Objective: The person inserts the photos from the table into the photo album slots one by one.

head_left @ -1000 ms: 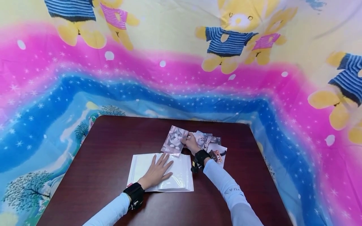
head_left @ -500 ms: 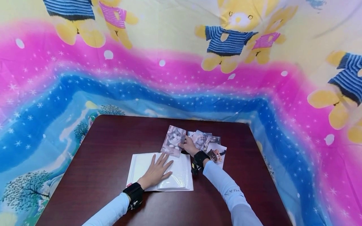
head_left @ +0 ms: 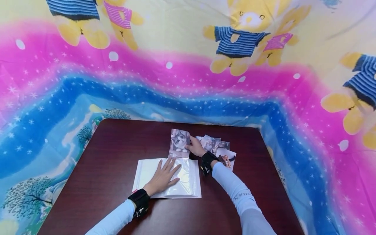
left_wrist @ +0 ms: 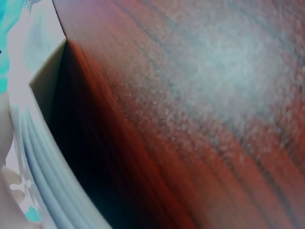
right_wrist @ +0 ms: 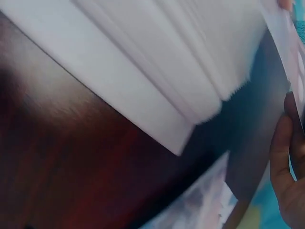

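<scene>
An open photo album (head_left: 144,174) with clear sleeves and white pages lies on the dark wooden table. My left hand (head_left: 163,178) rests flat on it, fingers spread, fingertips close to its far edge. My right hand (head_left: 197,147) pinches the right edge of a cat photo (head_left: 178,139) between thumb and fingers. The photo stands just past the album's far edge, its bottom right at the sleeve's opening. In the right wrist view, the album's page edges (right_wrist: 143,67) fan beside the photo (right_wrist: 299,71). The left wrist view shows the stacked page edges (left_wrist: 43,152) from the side.
Several overlapping photos (head_left: 208,143) lie right of the album, behind my right wrist. The nearest shows a cat in a hat (head_left: 226,160), partly covered by the sleeve. A patterned cloth (head_left: 188,85) with bears hangs around the table (head_left: 117,143).
My right hand has shifted slightly left and straightened the tilted cat photo, lining it up with the album's far edge. The left hand has stayed in place on the album.
</scene>
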Motion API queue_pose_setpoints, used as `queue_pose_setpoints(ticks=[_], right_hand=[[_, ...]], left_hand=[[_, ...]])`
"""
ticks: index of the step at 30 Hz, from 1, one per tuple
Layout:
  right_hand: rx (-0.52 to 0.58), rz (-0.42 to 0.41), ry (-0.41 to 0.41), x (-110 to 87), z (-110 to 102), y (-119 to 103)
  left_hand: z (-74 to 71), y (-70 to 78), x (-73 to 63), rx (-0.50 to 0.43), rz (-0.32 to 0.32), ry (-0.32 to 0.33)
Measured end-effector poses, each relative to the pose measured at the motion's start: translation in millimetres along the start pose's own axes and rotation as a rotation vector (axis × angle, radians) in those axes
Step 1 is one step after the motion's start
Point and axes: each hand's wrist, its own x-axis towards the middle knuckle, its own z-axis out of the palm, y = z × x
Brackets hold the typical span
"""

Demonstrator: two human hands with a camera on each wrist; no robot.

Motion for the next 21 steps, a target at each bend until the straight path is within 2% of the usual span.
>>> queue_pose_setpoints(ticks=[3, 12, 14, 17, 19, 21], right_hand=[[-0.004, 0.002, -0.015, 1.6, -3.3, -2.3], [0.099, 0.006, -0.130, -4.1, 2.8, -2.4], [0.141, 0.035, -0.145, -4.3, 4.5, -2.2], [0.257, 0.120, -0.135, -3.8, 2.7, -4.9], [0.360, 0.173, -0.097, -2.0, -0.1, -9.6], [0.435, 0.166, -0.044, -0.3, -4.4, -18.4]], left_hand=[[-0.6, 0.0, 0.7, -0.005, 0.003, 0.008], [-2.0, -1.2, 0.7, -0.060, -0.025, -0.025], [-2.3, -0.3, 0.5, -0.057, -0.029, -0.026], [-2.9, 2.4, 0.7, -0.053, -0.024, -0.016], [-3.5, 4.5, 0.4, -0.045, -0.012, -0.007], [-3.5, 6.1, -0.5, -0.042, 0.008, 0.004]])
